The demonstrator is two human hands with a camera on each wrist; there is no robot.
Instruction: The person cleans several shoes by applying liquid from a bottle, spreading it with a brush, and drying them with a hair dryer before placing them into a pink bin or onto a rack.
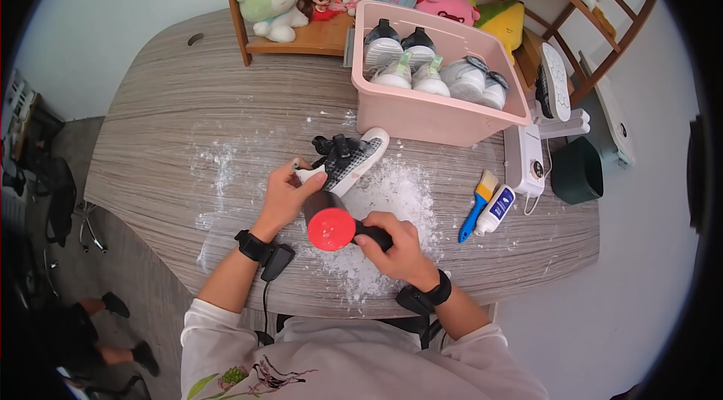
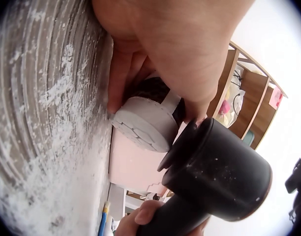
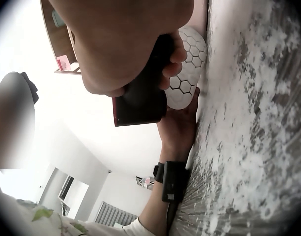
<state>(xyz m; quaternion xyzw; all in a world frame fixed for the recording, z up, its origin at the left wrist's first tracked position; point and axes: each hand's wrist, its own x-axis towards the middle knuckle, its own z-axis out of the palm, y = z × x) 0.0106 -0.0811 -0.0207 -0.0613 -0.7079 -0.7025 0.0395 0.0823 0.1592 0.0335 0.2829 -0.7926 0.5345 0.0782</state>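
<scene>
My left hand (image 1: 286, 193) grips a small shoe (image 1: 358, 163) by its heel end, fingers on one side and thumb on the other. The shoe has a dark checked upper, a black bow and a white sole; in the right wrist view its sole (image 3: 192, 49) shows a hexagon pattern. My right hand (image 1: 395, 249) is wrapped round the handle of a black hair dryer (image 1: 318, 206) with a red rear end. The dryer's nozzle (image 2: 182, 147) points at the shoe, close to my left thumb.
White powder (image 1: 392, 212) is scattered over the wooden table (image 1: 158, 114). A pink bin (image 1: 422, 125) of shoes stands at the back. To the right are a blue-handled brush (image 1: 474, 208), a white tube (image 1: 495, 210), a white appliance (image 1: 523, 159) bearing a shoe (image 1: 553, 82), and a dark green bin (image 1: 578, 172).
</scene>
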